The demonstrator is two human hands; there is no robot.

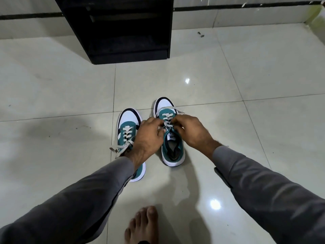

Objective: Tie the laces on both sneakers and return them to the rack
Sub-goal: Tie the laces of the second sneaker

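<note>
Reference landmark: the right-hand sneaker (pixel 171 138), standing upright on the tiled floor (pixel 246 120), toe pointing away from the person.

Nearest the camera, a bare foot (pixel 142 226) rests on the floor, well short of the sneaker's heel; it is cut off by the bottom edge.

Both forearms in grey sleeves (pixel 263 187) converge on the sneaker's lacing. The left hand (pixel 149 136) and the right hand (pixel 192 132) each have fingers curled, pinching the grey-white lace (pixel 166 123) above the tongue. The fingertips cover the crossing point, so it cannot be determined whether a knot or a loop is formed.

Just beside the landmark, on its left, stands the left-hand sneaker (pixel 128 127). Its lace ends (pixel 117 149) appear to lie in a loose bow, but the left wrist hides its heel and part of the knot.

Handling judgement: the flat woven lace is soft, limp and light; it should hold friction well but will slacken if tension is released. Pinch close to the top eyelets. Each sneaker appears light, with a soft fabric upper and a stiff rubber sole; lift by the heel collar or the sole edge, not by the lace.

Well beyond the landmark's toe, the black rack (pixel 123 32) stands against the wall. Its upper part is cropped and its shelves are too dark to make out.
</note>
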